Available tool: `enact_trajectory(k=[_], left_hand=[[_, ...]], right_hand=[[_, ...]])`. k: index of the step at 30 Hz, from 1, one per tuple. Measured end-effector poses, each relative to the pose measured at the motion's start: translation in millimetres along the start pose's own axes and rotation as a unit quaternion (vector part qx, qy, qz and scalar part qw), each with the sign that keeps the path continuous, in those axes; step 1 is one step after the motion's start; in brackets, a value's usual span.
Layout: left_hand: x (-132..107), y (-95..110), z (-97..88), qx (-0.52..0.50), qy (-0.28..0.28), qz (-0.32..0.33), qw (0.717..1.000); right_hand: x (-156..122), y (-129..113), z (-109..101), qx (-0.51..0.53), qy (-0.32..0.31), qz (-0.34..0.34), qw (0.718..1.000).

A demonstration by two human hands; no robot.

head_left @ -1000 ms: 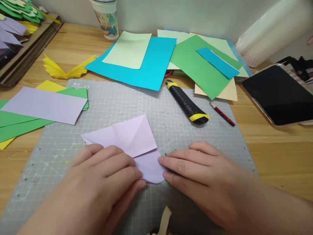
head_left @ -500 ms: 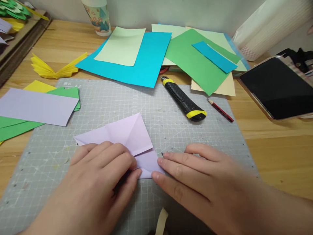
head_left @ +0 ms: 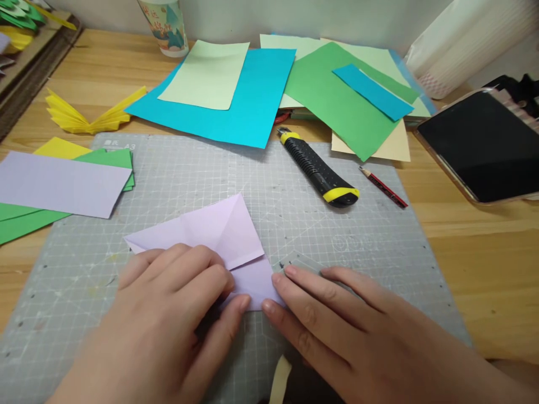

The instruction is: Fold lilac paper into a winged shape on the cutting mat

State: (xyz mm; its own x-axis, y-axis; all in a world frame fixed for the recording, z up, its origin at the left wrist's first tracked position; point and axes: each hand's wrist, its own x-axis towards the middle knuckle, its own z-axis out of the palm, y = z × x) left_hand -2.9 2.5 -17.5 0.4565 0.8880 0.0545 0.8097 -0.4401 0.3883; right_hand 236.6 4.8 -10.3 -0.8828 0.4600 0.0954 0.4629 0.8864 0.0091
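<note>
A partly folded lilac sheet of paper [head_left: 214, 233] lies on the grey cutting mat [head_left: 303, 224], with creases and a loose flap across it. My left hand [head_left: 177, 308] covers its lower left part, fingers curled on the paper and thumb along the bottom edge. What lies under that palm is hidden. On the other side, my right hand [head_left: 345, 320] is stretched out fairly flat, its fingertips touching the paper's lower right corner. A black and yellow utility knife [head_left: 318, 168] rests on the mat beyond the paper.
A red pencil [head_left: 384, 188] lies right of the knife. Blue paper [head_left: 248, 106] and green paper [head_left: 337, 101] spread across the back. Cut lilac paper [head_left: 63, 182] sits at left, near a pleated yellow paper [head_left: 88, 115]. Farther out are a paper cup [head_left: 166, 28] and a tablet [head_left: 480, 146].
My left thumb has straightened and slid slightly right along the paper's bottom edge. My right fingers have spread slightly and moved a little lower. The view has shifted slightly.
</note>
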Motion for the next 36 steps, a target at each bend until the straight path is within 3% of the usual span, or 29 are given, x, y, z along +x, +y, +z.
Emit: enact_trajectory(k=[14, 36], left_hand=[[5.5, 4.9, 1.5, 0.009, -0.018, -0.02, 1.0], [8.0, 5.5, 2.0, 0.018, -0.021, -0.014, 1.0]], right_hand=[[-1.5, -3.4, -6.0, -0.05, 0.029, -0.004, 0.998], [-0.8, -0.5, -6.8, -0.05, 0.012, -0.004, 0.999]])
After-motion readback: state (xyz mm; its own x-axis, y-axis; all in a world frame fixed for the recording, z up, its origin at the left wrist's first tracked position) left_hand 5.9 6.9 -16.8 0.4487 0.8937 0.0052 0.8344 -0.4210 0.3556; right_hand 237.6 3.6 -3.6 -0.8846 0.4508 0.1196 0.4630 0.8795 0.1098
